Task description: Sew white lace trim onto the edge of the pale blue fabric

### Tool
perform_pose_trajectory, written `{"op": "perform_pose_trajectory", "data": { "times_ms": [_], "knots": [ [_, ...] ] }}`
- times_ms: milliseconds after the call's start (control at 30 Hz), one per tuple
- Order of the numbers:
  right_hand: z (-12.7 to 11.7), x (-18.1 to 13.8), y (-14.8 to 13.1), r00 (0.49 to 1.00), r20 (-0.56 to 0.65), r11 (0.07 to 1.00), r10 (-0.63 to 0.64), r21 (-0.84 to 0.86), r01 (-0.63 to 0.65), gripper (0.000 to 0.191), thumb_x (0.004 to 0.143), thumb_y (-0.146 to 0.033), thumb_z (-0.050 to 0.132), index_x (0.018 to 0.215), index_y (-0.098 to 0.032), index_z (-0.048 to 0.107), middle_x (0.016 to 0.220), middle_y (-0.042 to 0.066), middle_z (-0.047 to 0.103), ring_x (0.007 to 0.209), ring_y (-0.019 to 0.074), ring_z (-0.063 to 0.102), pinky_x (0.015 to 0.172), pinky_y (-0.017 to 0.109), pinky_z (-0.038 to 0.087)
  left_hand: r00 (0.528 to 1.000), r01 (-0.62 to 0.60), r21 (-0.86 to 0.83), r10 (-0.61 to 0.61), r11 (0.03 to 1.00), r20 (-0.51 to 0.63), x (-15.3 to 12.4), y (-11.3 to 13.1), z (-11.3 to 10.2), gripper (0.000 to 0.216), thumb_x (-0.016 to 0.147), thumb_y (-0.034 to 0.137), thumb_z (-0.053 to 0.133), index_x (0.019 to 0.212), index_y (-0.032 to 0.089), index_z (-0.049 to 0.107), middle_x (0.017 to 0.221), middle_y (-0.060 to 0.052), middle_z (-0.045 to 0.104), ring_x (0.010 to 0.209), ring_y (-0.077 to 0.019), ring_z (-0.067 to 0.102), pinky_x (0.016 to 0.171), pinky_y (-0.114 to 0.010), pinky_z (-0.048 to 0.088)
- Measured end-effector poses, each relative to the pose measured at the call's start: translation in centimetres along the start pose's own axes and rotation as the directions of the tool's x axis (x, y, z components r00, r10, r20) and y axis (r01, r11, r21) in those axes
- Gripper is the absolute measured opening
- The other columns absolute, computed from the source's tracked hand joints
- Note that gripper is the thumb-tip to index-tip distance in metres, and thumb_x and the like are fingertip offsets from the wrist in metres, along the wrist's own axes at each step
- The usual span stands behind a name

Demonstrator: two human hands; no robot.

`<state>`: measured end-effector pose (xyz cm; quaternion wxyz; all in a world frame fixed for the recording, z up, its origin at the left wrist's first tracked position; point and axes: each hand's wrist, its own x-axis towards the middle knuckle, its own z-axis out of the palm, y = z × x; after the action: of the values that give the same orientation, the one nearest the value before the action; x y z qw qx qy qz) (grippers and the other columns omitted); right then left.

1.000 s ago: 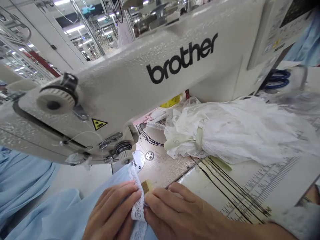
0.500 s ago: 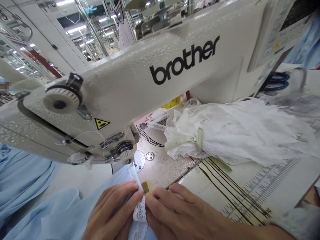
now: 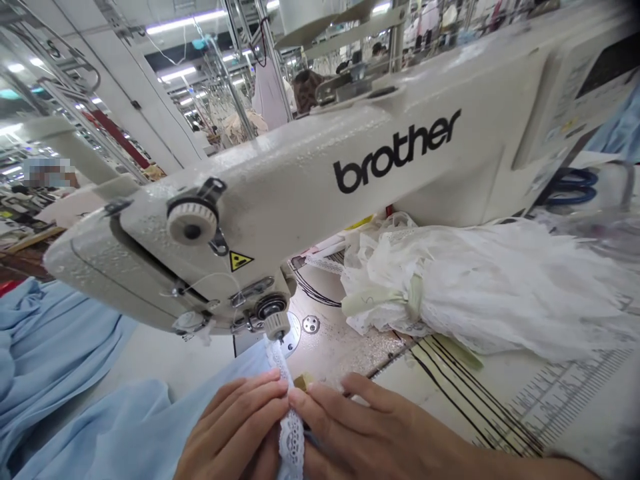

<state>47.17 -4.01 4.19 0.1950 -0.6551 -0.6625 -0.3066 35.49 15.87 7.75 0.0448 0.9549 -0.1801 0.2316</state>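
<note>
A strip of white lace trim (image 3: 291,437) runs from under the needle area of the sewing machine (image 3: 280,200) down between my two hands. It lies along the edge of light blue fabric (image 3: 145,427). My left hand (image 3: 237,427) presses on the fabric and lace from the left, its fingers together and the thumb hidden. From the right, my right hand (image 3: 360,420) pinches the lace edge between thumb and bent fingers. Just beyond its fingertips sits a small yellowish block (image 3: 303,381), partly covered.
A tied bundle of white lace fabric (image 3: 465,287) lies right of the needle, under the machine arm. Black lines and a printed ruler scale (image 3: 565,400) mark the table at right. More blue fabric (image 3: 55,347) is heaped at left. A person (image 3: 50,180) is in the background.
The camera view has shifted, so the machine appears further right and lower. Both hands stay on the lace close to the needle, and my right fingers now cover more of the yellowish block.
</note>
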Motion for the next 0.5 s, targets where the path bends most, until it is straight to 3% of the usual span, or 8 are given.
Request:
{"op": "perform_pose_trajectory", "data": {
  "times_ms": [200,500],
  "knots": [
    [0.2,0.3,0.3,0.998,-0.036,0.999,-0.049,-0.016,0.049,0.036,0.103,-0.015,0.024,0.101,-0.022,0.059,0.115,0.001,0.068,0.102,0.0158,0.058,0.09,0.03,0.04,0.985,0.174,0.046,-0.174,0.984,0.012,0.9,-0.6,0.2,0.025,0.095,0.021,0.047,0.117,0.018,0.06,0.122,-0.003,0.063,0.114,-0.0068,0.059,0.104,-0.011,0.04],
    [0.1,0.2,0.7,0.999,-0.037,0.999,0.0,0.042,0.002,0.034,0.103,-0.016,0.026,0.098,-0.023,0.058,0.115,-0.003,0.066,0.108,0.0138,0.055,0.087,0.028,0.042,0.988,0.153,0.153,-0.154,0.976,-0.006,1.1,-0.7,1.2,0.03,0.095,0.025,0.046,0.122,0.017,0.058,0.121,-0.005,0.064,0.114,-0.0117,0.058,0.101,-0.018,0.045]
  ]
}}
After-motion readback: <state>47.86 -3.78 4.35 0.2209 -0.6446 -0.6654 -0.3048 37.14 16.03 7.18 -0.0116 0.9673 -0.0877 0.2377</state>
